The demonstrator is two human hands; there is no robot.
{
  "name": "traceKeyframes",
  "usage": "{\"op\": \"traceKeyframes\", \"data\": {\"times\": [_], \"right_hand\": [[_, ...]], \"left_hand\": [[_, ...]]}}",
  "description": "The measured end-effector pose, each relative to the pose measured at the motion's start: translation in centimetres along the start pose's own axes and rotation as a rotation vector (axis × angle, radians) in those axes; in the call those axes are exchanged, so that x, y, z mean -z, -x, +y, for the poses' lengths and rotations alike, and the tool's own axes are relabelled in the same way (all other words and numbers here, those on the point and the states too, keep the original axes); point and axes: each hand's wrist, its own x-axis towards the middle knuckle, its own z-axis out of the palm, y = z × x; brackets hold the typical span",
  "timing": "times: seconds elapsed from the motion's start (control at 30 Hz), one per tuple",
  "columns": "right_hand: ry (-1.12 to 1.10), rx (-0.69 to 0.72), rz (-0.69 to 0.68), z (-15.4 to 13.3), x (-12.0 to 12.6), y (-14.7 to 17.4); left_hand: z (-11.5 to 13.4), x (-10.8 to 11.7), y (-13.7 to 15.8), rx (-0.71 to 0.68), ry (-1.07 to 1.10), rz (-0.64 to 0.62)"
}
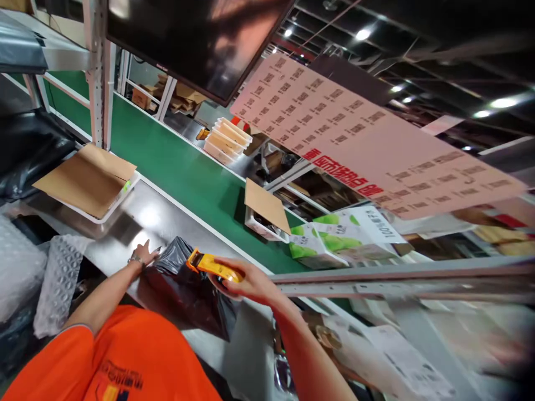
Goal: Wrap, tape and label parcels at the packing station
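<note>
Nearest the camera, an orange sleeve fills the bottom of the view, and both bare arms reach out from it over a steel counter.

The right hand has its grip closed around a yellow tape dispenser, whose long axis runs up and to the left from the palm, its orange nose over the black plastic bag. The bag lies on the counter between the two arms, just beside and below the dispenser (whether the nose touches the plastic cannot be told).

The left hand rests flat, fingers spread, on the far left corner of the bag, its grip open and holding nothing. Of the two, it is the one in contact with the bag; the right hangs just above it.

To the left, bubble wrap hangs off the counter edge. Beyond the left hand a white tray with brown cardboard sits on the counter. Farther out runs a green conveyor belt, carrying a white bin with a cardboard flap and a box printed with green apples. Overhead hang a dark monitor and a pink label sheet.
</note>
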Motion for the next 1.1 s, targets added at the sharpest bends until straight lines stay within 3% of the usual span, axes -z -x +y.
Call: {"op": "traceKeyframes", "data": {"times": [0.1, 0.2, 0.27, 0.33, 0.37, 0.43, 0.53, 0.7, 0.8, 0.87, 0.93, 1.03, 1.1], "right_hand": [[0.161, 0.077, 0.116, -0.2, -0.3, 0.2], [0.271, 0.129, 0.154, -0.8, -0.1, 0.3], [0.321, 0.185, 0.146, -0.9, 0.0, 0.1], [0.356, 0.227, 0.155, -0.6, -0.1, 0.0], [0.354, 0.236, 0.165, -0.3, -0.2, 0.0], [0.313, 0.238, 0.186, 0.8, -0.5, 0.5], [0.236, 0.233, 0.241, 3.9, -0.3, 3.4], [0.236, 0.068, 0.379, 14.1, 0.2, 13.9], [0.213, -0.081, 0.378, 21.1, -2.3, 19.3], [0.15, -0.156, 0.388, 24.8, -5.3, 20.5], [0.044, -0.191, 0.438, 27.2, -8.5, 19.8], [-0.127, -0.192, 0.55, 28.9, -12.1, 17.2], [-0.227, -0.194, 0.623, 29.1, -13.1, 15.6]], "left_hand": [[1.3, 2.2, 1.1, -0.097, -0.008, 0.176], [5.2, 1.9, 5.6, -0.37, 0.023, 0.23], [8.6, -0.8, 10.3, -0.679, 0.048, 0.072], [11.6, -4.6, 14.6, -1.198, 0.065, -0.347], [12.8, -6.5, 16.0, -1.303, 0.048, -0.538], [14.2, -9.5, 17.2, -1.218, 0.045, -0.73], [13.8, -11.3, 15.3, -0.987, 0.025, -0.734], [11.0, -10.7, 12.5, -1.058, -0.288, -0.704], [9.5, -9.5, 12.9, -1.115, -0.479, -0.705], [8.0, -7.6, 12.9, -1.17, -0.553, -0.691], [6.3, -4.8, 12.1, -1.178, -0.616, -0.543], [4.1, -0.5, 9.1, -1.039, -0.708, -0.124], [3.5, 1.2, 6.5, -0.97, -0.748, -0.019]]}}
